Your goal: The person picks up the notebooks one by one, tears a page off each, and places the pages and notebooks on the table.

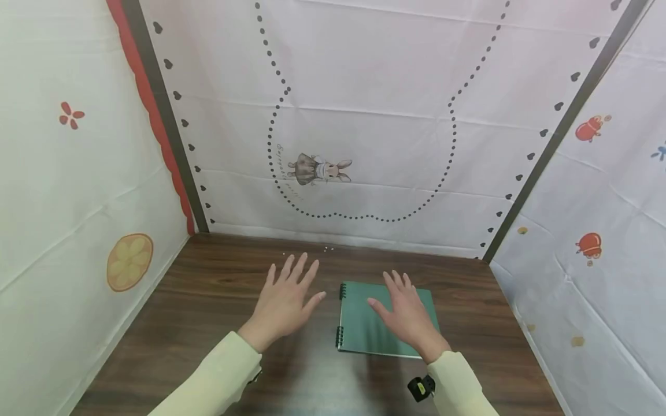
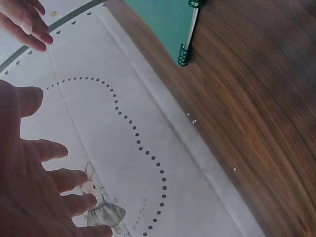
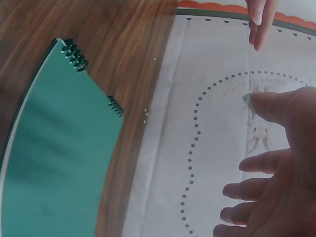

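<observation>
A green spiral-bound notebook (image 1: 364, 318) lies closed on the wooden table, its black coils along the left side. Over the notebook's right part hovers my right hand (image 1: 408, 315), fingers spread and holding nothing; the right wrist view shows the notebook (image 3: 64, 148) below and to the left of that hand (image 3: 276, 168). To the left of the notebook, my left hand (image 1: 281, 303) is held above the table with fingers spread, also holding nothing. In the left wrist view the same hand (image 2: 44, 177) appears with its fingers apart.
Several tiny white bits (image 1: 328, 249) lie on the dark wooden table (image 1: 208, 300) near its back edge. White printed cloth walls (image 1: 364, 144) with a rabbit figure and dotted lines enclose the back and both sides. A small black device (image 1: 420, 388) hangs at the right wrist.
</observation>
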The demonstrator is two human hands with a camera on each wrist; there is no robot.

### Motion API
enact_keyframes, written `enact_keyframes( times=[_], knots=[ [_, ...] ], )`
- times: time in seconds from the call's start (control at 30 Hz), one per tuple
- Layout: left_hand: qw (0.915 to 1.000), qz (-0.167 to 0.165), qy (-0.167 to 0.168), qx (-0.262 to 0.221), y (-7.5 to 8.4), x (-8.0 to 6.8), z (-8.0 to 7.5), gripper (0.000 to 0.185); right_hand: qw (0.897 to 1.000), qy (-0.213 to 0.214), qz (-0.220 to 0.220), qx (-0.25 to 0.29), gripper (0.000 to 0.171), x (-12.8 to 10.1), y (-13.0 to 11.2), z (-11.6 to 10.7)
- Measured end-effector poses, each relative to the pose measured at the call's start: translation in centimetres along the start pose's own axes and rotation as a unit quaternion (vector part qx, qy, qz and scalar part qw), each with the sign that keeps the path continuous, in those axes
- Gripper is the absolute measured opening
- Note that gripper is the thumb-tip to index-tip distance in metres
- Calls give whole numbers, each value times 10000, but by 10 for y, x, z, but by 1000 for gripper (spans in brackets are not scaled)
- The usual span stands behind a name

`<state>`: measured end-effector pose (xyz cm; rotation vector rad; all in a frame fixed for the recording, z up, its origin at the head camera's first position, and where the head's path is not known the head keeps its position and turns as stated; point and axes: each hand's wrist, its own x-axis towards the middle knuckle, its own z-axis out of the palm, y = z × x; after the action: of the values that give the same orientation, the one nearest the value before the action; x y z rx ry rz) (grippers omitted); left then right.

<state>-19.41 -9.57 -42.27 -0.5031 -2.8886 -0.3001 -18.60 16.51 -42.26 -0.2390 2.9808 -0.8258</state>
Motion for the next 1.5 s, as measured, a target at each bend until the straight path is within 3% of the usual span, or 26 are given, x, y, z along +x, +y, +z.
enact_keyframes(
  times=[0.47, 0.77, 1.03, 1.5],
  knots=[
    [9998, 149, -105, -3, 8, 7, 27, 65, 9960, 5, 729, 515, 67, -8, 52, 14],
    [9991, 359, -208, -18, 24, 10, 51, 63, 9900, 20, 1164, 796, 63, -15, 82, 22],
    [9963, 781, -351, 42, 41, 10, 76, 61, 9825, 8, 1631, 902, 61, -23, 104, 33],
    [9920, 1032, -722, 85, 65, 12, 119, 64, 9721, -165, 2136, 953, 69, -24, 133, 44]
  ],
)
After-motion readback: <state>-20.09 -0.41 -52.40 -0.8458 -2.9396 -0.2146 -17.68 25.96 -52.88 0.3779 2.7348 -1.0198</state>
